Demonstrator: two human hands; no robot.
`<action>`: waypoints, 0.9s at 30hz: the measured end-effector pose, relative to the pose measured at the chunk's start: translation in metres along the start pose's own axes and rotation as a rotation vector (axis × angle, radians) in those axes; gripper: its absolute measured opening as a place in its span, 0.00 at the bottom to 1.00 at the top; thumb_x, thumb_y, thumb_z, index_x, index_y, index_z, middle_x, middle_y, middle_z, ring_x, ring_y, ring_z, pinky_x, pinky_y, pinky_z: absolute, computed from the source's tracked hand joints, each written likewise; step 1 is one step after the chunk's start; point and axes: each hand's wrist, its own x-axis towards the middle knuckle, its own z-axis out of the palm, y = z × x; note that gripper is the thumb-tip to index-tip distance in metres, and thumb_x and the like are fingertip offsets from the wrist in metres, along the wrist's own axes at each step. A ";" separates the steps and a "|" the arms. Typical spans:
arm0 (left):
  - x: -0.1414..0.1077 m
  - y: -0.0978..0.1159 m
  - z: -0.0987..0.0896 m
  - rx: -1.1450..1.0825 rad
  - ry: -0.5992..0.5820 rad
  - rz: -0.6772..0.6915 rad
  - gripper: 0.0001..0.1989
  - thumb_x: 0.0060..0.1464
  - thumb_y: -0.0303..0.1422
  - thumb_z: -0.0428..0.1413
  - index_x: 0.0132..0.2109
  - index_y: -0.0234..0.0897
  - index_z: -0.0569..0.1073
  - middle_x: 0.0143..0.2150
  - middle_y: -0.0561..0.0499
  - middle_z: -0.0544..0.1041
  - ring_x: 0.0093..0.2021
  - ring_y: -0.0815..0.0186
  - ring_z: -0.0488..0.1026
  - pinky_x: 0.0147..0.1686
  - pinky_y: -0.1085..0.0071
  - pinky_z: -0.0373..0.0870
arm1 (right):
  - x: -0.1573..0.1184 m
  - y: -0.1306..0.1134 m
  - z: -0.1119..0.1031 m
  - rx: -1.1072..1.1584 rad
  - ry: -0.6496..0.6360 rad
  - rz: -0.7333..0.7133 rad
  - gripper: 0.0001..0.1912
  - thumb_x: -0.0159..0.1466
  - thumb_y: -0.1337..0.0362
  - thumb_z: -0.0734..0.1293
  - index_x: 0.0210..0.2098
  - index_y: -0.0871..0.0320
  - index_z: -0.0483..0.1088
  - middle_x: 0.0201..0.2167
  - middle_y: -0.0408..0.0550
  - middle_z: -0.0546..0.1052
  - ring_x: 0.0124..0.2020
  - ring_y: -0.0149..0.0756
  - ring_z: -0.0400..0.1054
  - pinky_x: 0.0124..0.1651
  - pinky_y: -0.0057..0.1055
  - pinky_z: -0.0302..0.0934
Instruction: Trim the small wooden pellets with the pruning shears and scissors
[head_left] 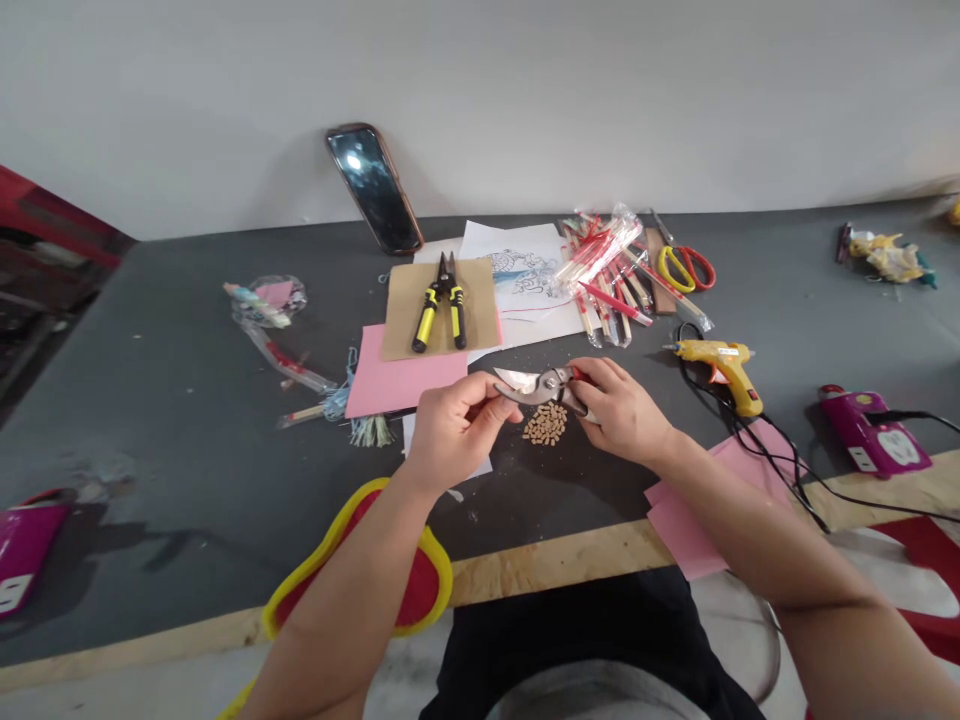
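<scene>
My right hand (624, 412) is wrapped round the handles of the pruning shears (551, 383), whose blades point left and stand apart. My left hand (463, 425) is closed in a pinch at the blade tips. Whatever its fingers hold is too small and too covered to name. Below the shears, on the dark table, lies a heap of short tan cut pieces (545, 425), several in number. Behind my hands, yellow-and-black snips (442, 305) rest on a brown card (480, 290), above a pink sheet (397, 375).
Wrapped chopsticks (607, 270), scissors (686, 268) and printed drawings (517, 285) lie at the back. A phone (375, 190) leans on the wall. The glue gun (716, 365), its cord and a purple power socket (874, 430) are right. A yellow-rimmed red shape (424, 585) sits under my left forearm.
</scene>
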 end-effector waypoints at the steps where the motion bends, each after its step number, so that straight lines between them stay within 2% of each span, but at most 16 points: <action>1: 0.000 0.000 0.000 0.038 0.024 0.015 0.11 0.62 0.34 0.58 0.32 0.38 0.78 0.25 0.52 0.80 0.20 0.71 0.71 0.19 0.75 0.63 | 0.000 -0.001 0.001 0.012 0.006 0.005 0.11 0.63 0.71 0.64 0.45 0.60 0.72 0.52 0.61 0.73 0.50 0.49 0.68 0.51 0.45 0.68; 6: -0.001 -0.003 0.002 0.037 0.069 0.016 0.12 0.63 0.35 0.58 0.30 0.38 0.77 0.24 0.52 0.80 0.20 0.71 0.70 0.19 0.75 0.63 | 0.000 -0.008 0.001 0.030 0.000 0.036 0.10 0.63 0.72 0.64 0.43 0.59 0.72 0.48 0.58 0.74 0.46 0.45 0.71 0.50 0.42 0.70; 12: -0.003 -0.002 0.004 0.052 0.103 0.028 0.14 0.63 0.36 0.58 0.30 0.37 0.77 0.23 0.52 0.79 0.18 0.72 0.68 0.18 0.75 0.61 | 0.001 -0.010 -0.002 0.072 0.013 0.006 0.08 0.63 0.72 0.64 0.41 0.61 0.72 0.46 0.60 0.75 0.44 0.45 0.72 0.49 0.40 0.71; 16: -0.004 0.002 0.005 0.086 0.112 0.060 0.14 0.63 0.36 0.58 0.30 0.37 0.77 0.19 0.54 0.75 0.16 0.73 0.65 0.16 0.75 0.57 | 0.001 -0.006 -0.003 0.116 -0.014 -0.013 0.08 0.65 0.71 0.63 0.43 0.59 0.72 0.48 0.58 0.75 0.47 0.44 0.73 0.51 0.40 0.71; 20: -0.005 0.002 0.004 0.088 0.109 0.073 0.14 0.63 0.37 0.58 0.30 0.37 0.78 0.19 0.53 0.75 0.16 0.72 0.66 0.16 0.75 0.58 | 0.001 -0.005 -0.002 0.126 -0.020 -0.014 0.09 0.65 0.70 0.63 0.44 0.57 0.72 0.50 0.58 0.75 0.48 0.45 0.71 0.52 0.43 0.70; 27: -0.005 0.000 0.005 0.051 0.085 0.011 0.13 0.65 0.38 0.57 0.32 0.38 0.78 0.22 0.52 0.78 0.18 0.71 0.68 0.18 0.74 0.60 | 0.003 -0.013 -0.003 -0.031 0.004 0.132 0.14 0.62 0.72 0.64 0.46 0.57 0.71 0.59 0.61 0.68 0.54 0.53 0.64 0.54 0.51 0.65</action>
